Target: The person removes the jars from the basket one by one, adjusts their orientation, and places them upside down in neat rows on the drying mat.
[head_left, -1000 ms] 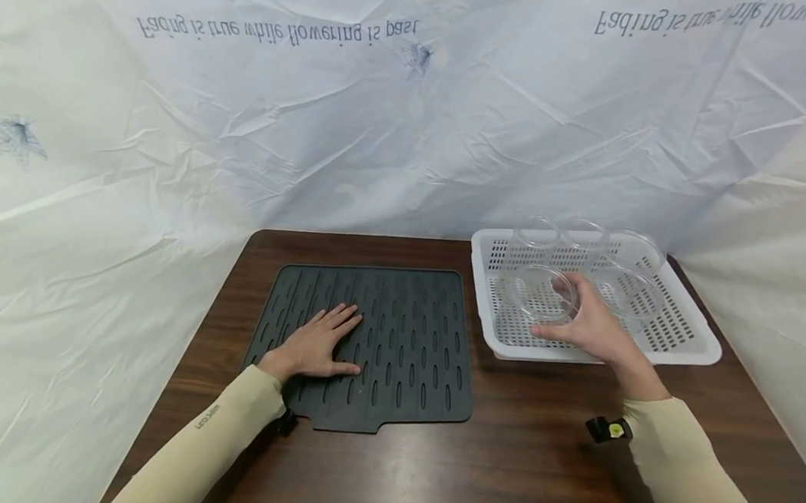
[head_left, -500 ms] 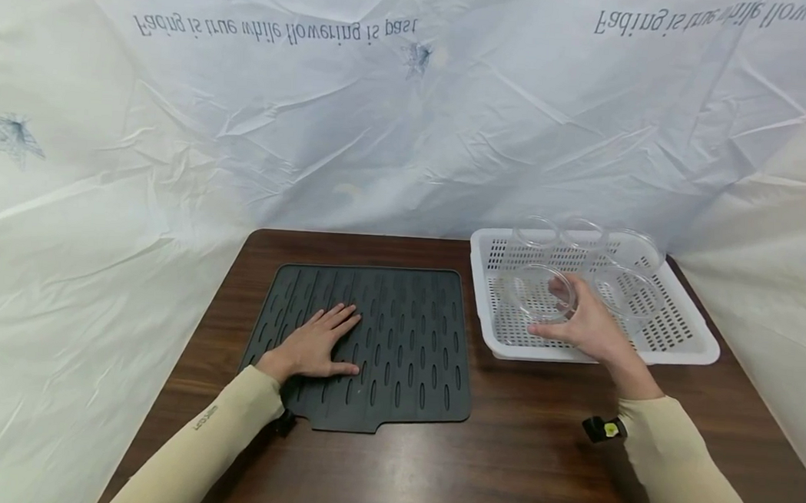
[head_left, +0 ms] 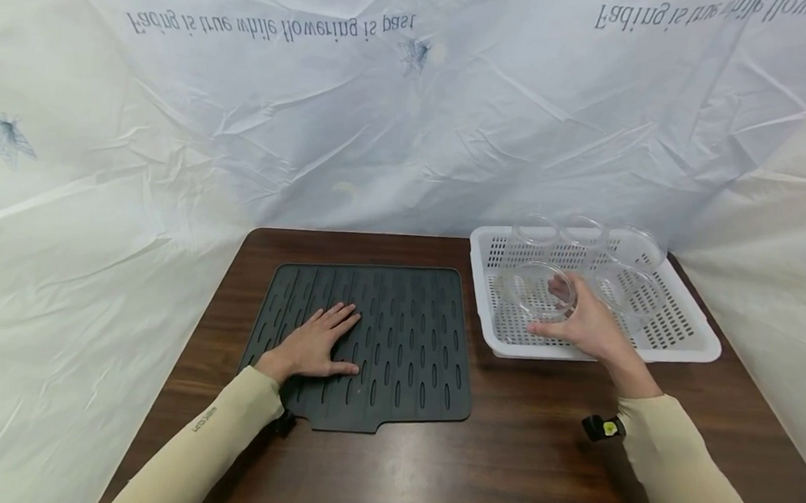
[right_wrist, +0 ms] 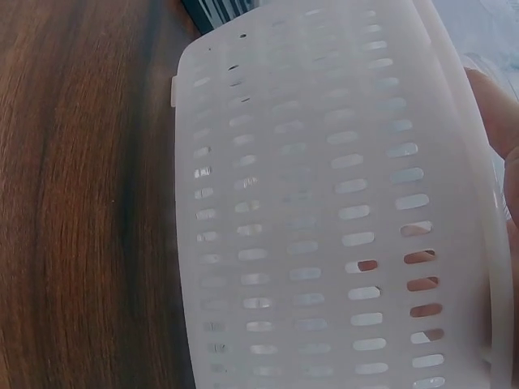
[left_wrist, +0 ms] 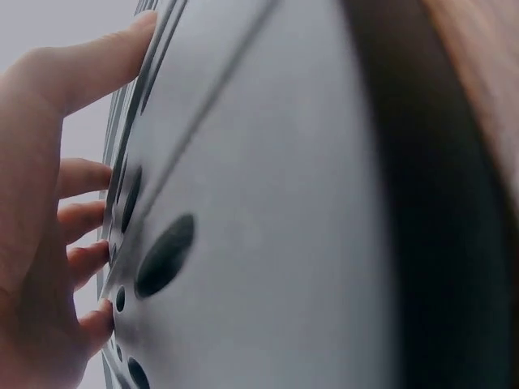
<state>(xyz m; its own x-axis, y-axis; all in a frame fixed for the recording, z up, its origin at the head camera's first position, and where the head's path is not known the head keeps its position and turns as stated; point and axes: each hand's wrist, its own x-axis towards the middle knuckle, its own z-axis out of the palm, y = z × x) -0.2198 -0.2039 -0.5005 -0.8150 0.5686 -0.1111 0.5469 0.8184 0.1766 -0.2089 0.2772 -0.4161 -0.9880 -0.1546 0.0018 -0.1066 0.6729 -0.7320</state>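
My left hand [head_left: 314, 346] rests with fingers spread on a dark grey slotted mat [head_left: 411, 344]; in the left wrist view its fingertips [left_wrist: 96, 322] touch the mat's surface. My right hand [head_left: 589, 324] reaches over the near rim of a white perforated basket [head_left: 681, 353]. It holds a clear round container [head_left: 535, 290] from the right, thumb at the near side and fingers round the far side. In the right wrist view the basket wall hides most of that hand, and parts of it show through the holes.
Several more clear round containers stand in the basket, among them one at the back left [head_left: 534, 230] and one to the right [head_left: 625, 288]. Brown wooden table [head_left: 501, 457] lies under everything. A white printed sheet [head_left: 383, 127] hangs behind.
The view has shifted very slightly. Both hands keep their places, the left on the mat and the right at the clear container.
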